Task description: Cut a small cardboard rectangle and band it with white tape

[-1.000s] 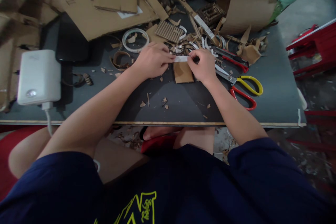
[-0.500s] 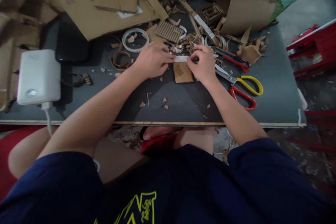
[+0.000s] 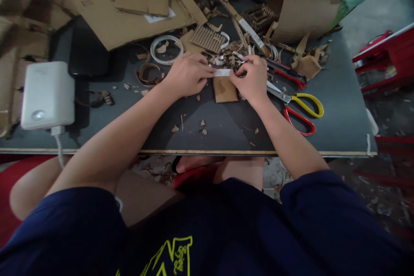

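A strip of white tape [image 3: 223, 72] lies along the far edge of a small square of brown cardboard [image 3: 226, 91] on the dark table. My left hand [image 3: 190, 74] has its fingers together, fingertips on the strip's left end. At the other end, my right hand [image 3: 253, 78] pinches the strip between thumb and forefinger, close to the cardboard's upper right corner. Right of that hand are scissors [image 3: 304, 104] with one yellow and one red handle, blades partly hidden by the hand. Behind them lies a red and black cutter [image 3: 289, 74].
Cardboard scraps and a ridged cardboard piece [image 3: 209, 39] are heaped beyond my hands. A tape roll [image 3: 167, 37] lies left of the heap. At the left stand a white power bank [image 3: 48, 95] with a cable and a black object [image 3: 89, 47]. A cardboard tube [image 3: 307, 8] lies back right.
My right hand's fingers have shifted slightly, the upper ones lifting and spreading a little to the right. My left hand, the strip and the cardboard square stay in place.
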Demonstrator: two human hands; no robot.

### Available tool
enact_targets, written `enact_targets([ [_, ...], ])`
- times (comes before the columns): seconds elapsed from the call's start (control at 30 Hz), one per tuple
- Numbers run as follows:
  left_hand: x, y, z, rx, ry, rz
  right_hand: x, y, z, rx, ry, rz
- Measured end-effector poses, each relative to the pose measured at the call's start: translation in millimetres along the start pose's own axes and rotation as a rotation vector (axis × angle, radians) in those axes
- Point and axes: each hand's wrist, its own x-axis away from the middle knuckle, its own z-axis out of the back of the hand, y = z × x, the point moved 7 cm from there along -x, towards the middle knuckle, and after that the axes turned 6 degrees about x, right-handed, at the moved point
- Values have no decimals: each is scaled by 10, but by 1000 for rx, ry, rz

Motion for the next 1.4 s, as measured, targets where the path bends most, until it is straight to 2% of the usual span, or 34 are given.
enact_targets([
  [0.1,3,3,8,6,16,-12,-4,11,33,10,5,-15],
  [0.2,3,2,6,2,18,-12,-10,43,120,11,62,-30],
  [0.3,2,11,3,-18,7,-7,-15,32,178,16,93,18],
  [0.5,-2,31,14,-15,-8,23,19,-143,156,3,-1,158],
  [0.7,-4,43,12,-7,2,25,30,-117,188,12,-30,82],
  [0.97,13,32,26,-12,48,27,38,-130,181,33,-5,96],
  [1.17,8,65,43,-39,56,47,47,-109,121,48,-43,106],
  [1.4,3,79,37,-6,59,-2,63,-147,153,61,-18,136],
])
